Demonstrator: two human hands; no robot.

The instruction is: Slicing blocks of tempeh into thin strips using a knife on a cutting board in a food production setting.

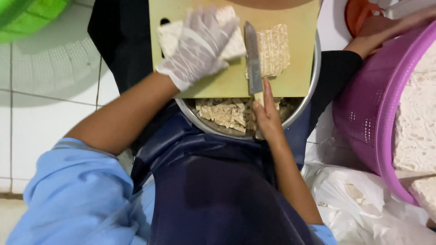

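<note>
A person's gloved left hand (197, 45) presses flat, fingers spread and unclenched, on a pale tempeh block (227, 34) atop a yellow-green cutting board (227, 81). The bare right hand (268, 118) grasps a knife (253, 59) by its handle, forefinger along the blade's back. Right of the blade lies a cut slab (274, 50); below the fingers, a metal bowl (304, 102) holds diced pieces (225, 113).

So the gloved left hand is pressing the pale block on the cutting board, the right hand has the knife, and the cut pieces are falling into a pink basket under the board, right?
Not quite. The head view shows the cut pieces lying in a round metal bowl under the cutting board, not a pink basket. The rest holds: the gloved left hand presses the pale block, and the right hand has the knife.
</note>
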